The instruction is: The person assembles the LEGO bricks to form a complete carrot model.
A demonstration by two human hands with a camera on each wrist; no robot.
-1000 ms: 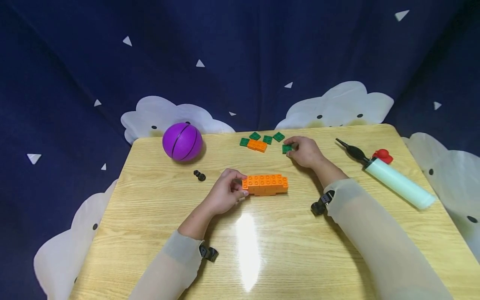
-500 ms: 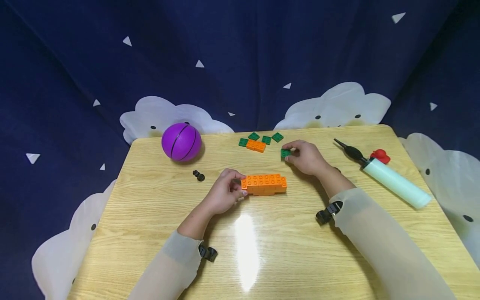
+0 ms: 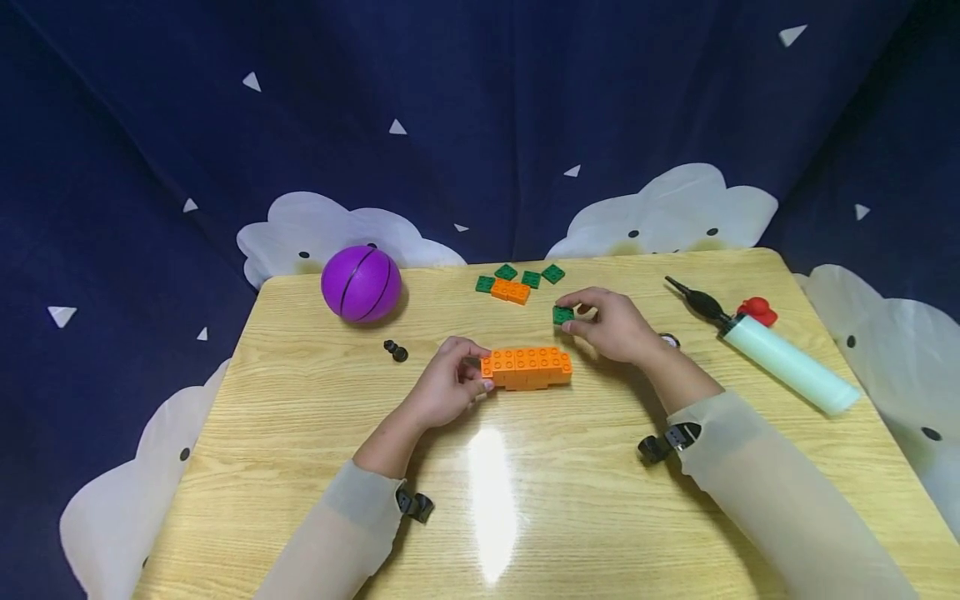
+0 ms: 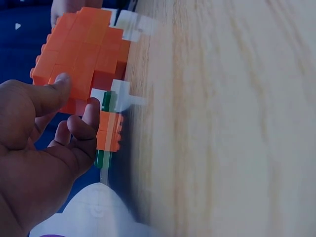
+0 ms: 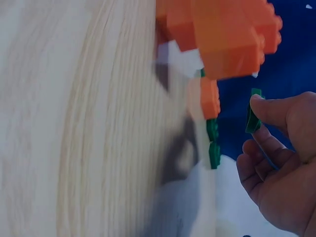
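Observation:
In the head view my left hand (image 3: 447, 386) grips the left end of a long orange building-block assembly (image 3: 527, 367), made of several studded bricks. The left wrist view shows the thumb pressed on the side of this orange assembly (image 4: 81, 52). My right hand (image 3: 611, 325) pinches a small flat green building block (image 3: 563, 315) between thumb and fingers, beyond the right end of the assembly. In the right wrist view that green block (image 5: 253, 111) is held off the table, with the other fingers of the right hand (image 5: 284, 163) loosely curled below it.
Loose orange bricks (image 3: 510, 290) and several flat green blocks (image 3: 531, 278) lie at the back. A purple ball (image 3: 362, 283) and a small black object (image 3: 396, 350) are at left. At right lie a pump (image 3: 791, 362) and a red object (image 3: 757, 311).
My right hand has lifted the green block from the table and brought it left and nearer, toward the orange assembly. The left hand keeps its grip in the same place.

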